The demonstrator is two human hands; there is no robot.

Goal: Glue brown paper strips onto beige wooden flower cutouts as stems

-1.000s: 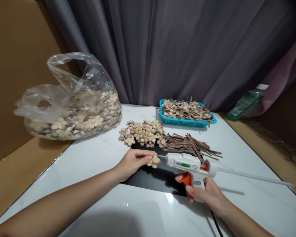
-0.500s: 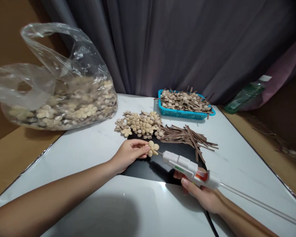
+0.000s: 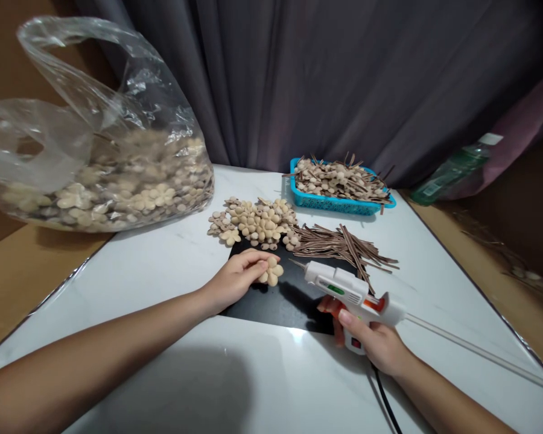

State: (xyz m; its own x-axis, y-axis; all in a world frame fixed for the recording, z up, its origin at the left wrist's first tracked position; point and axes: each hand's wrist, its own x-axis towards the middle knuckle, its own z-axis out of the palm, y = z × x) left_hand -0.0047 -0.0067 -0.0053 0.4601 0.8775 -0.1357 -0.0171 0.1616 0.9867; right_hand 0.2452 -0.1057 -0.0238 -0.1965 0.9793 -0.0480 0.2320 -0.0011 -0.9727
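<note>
Between the thumb and fingers of my left hand (image 3: 238, 277) is a pale, cream-coloured flower piece (image 3: 271, 272) with rounded petals, held over a black mat (image 3: 271, 310). My right hand (image 3: 375, 340) is wrapped round the handle of a white hot glue gun (image 3: 344, 286). Its metal nozzle points left and stands a little apart from the flower. A long clear glue stick (image 3: 470, 346) sticks out of the gun's back end. Just beyond the mat lie a heap of similar flower pieces (image 3: 262, 223) and a pile of thin brown strips (image 3: 339, 247).
A clear plastic bag (image 3: 117, 187) full of flower pieces stands at the left. At the back right is a blue basket (image 3: 339, 205) heaped with flowers and strips. A green bottle (image 3: 455, 169) leans beyond the table's right edge. A black cord (image 3: 384, 398) hangs from the gun.
The glue gun has drawn back from the flower and tilted, its nozzle now clear of it. In my left hand the flower has turned its petals more toward me.
</note>
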